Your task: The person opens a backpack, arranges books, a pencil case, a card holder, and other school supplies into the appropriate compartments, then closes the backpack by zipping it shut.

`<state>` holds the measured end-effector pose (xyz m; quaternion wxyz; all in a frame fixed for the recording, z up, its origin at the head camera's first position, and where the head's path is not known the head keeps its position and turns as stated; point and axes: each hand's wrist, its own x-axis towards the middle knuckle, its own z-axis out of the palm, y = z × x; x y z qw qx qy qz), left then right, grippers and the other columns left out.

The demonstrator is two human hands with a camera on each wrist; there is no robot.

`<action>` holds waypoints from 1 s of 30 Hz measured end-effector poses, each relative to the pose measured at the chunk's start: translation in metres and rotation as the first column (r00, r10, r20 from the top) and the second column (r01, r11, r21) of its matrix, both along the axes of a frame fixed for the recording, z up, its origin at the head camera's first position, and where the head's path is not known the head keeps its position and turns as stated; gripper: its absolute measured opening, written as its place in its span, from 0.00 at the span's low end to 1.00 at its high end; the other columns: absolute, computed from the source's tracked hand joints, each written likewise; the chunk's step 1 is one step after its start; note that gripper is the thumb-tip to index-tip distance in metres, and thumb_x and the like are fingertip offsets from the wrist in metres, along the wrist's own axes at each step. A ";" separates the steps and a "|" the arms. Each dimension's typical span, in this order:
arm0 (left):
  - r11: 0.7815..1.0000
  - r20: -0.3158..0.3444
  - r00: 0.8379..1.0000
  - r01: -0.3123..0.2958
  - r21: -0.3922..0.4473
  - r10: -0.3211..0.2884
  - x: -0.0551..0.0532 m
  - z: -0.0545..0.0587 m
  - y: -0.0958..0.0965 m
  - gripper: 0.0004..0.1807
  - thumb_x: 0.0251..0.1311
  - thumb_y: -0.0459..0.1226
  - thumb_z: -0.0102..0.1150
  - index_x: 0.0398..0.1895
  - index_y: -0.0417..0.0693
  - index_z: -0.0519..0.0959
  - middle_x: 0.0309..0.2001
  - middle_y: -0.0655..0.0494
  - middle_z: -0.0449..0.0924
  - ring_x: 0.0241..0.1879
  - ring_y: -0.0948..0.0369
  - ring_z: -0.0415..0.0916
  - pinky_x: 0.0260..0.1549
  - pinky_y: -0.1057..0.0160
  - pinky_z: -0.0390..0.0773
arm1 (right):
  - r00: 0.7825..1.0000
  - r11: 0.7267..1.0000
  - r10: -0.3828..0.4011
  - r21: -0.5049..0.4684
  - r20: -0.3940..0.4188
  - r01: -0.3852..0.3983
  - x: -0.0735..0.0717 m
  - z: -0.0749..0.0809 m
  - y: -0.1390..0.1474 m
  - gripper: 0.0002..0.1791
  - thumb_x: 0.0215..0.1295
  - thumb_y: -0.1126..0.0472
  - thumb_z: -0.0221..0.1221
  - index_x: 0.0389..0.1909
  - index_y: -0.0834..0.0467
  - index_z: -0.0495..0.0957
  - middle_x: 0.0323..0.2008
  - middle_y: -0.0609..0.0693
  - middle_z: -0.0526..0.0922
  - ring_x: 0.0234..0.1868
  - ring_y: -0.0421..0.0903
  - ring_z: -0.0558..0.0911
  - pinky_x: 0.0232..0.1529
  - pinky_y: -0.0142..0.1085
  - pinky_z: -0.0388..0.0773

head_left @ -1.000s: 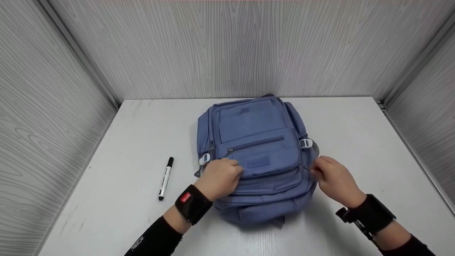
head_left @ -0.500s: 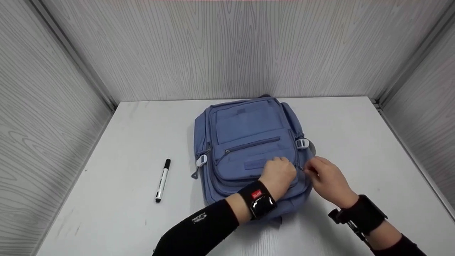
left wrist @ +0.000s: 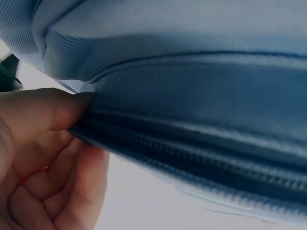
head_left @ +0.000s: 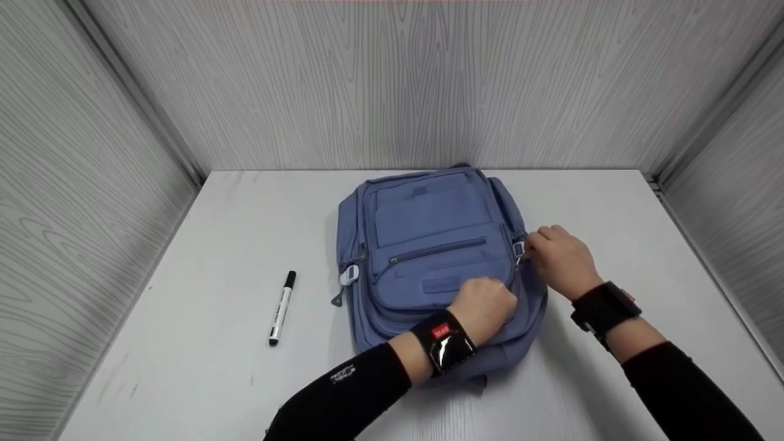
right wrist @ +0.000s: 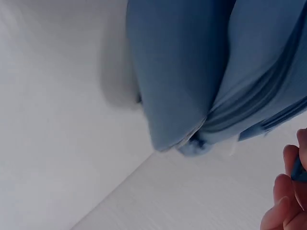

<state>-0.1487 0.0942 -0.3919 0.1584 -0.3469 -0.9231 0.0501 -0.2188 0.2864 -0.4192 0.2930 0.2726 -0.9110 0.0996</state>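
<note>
A blue backpack [head_left: 429, 214] lies front side up on the white table. My left hand [head_left: 484, 309] is at the lower right of its front pocket. In the left wrist view, that thumb and fingers pinch the fabric edge [left wrist: 86, 112] at the end of a zipper [left wrist: 192, 148], whose teeth show along a dark gap. My right hand [head_left: 562, 260] is at the bag's right side by a white buckle [head_left: 519, 248], pinching a zipper pull. The right wrist view shows this dark blue pull [right wrist: 300, 171] between the fingers, partly cut off by the frame.
A black-capped white marker [head_left: 282, 308] lies on the table [head_left: 208, 294] left of the backpack. A second white buckle [head_left: 349, 275] with a dangling strap end is on the bag's left side. Grey wood-grain panels [head_left: 343, 86] rise behind and at both sides.
My left hand has crossed from the pocket's left side to its lower right corner. My right hand, holding the zipper pull, has moved up along the bag's right side to the buckle.
</note>
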 end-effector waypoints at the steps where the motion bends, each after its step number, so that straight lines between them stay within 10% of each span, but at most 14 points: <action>1: 1.000 0.015 1.000 0.004 0.006 -0.004 0.000 0.000 -0.001 0.09 0.56 0.40 0.62 0.21 0.63 0.86 0.23 0.66 0.84 0.23 0.66 0.79 0.19 0.66 0.78 | 1.000 1.000 -0.021 0.012 0.010 0.020 -0.007 0.001 -0.001 0.08 0.52 0.73 0.67 0.27 0.62 0.76 0.23 0.56 0.77 0.25 0.55 0.74 0.21 0.45 0.73; 10: 1.000 0.132 0.991 0.021 0.021 -0.023 -0.002 -0.001 -0.005 0.13 0.56 0.34 0.59 0.18 0.60 0.85 0.22 0.66 0.83 0.22 0.66 0.78 0.18 0.66 0.78 | 0.954 0.969 -0.248 0.054 0.170 0.242 -0.050 0.011 -0.019 0.03 0.59 0.71 0.64 0.28 0.66 0.79 0.27 0.62 0.81 0.30 0.61 0.81 0.28 0.53 0.80; 17: 0.999 0.149 0.989 -0.004 0.037 -0.002 -0.001 0.003 -0.012 0.11 0.57 0.34 0.61 0.24 0.59 0.87 0.27 0.63 0.84 0.28 0.64 0.80 0.22 0.65 0.80 | 0.931 0.961 -0.269 0.009 0.245 0.276 -0.061 0.009 -0.025 0.06 0.61 0.70 0.60 0.26 0.67 0.78 0.26 0.65 0.82 0.26 0.63 0.82 0.25 0.56 0.78; 24: 0.997 0.204 0.979 -0.014 0.073 -0.001 -0.001 0.018 -0.029 0.08 0.58 0.33 0.61 0.30 0.55 0.87 0.31 0.59 0.85 0.32 0.62 0.81 0.25 0.62 0.82 | 0.899 0.985 -0.151 -0.011 0.410 0.171 -0.043 0.025 -0.009 0.12 0.63 0.65 0.63 0.46 0.66 0.82 0.45 0.66 0.83 0.46 0.65 0.81 0.45 0.56 0.79; 30: 0.986 0.126 0.992 0.010 0.167 -0.031 -0.006 0.038 -0.046 0.06 0.62 0.33 0.59 0.35 0.50 0.85 0.34 0.56 0.83 0.34 0.61 0.80 0.28 0.64 0.83 | 0.907 0.979 0.184 -0.154 0.379 -0.134 -0.013 0.050 -0.025 0.11 0.59 0.67 0.67 0.43 0.61 0.84 0.44 0.58 0.84 0.46 0.55 0.81 0.47 0.49 0.79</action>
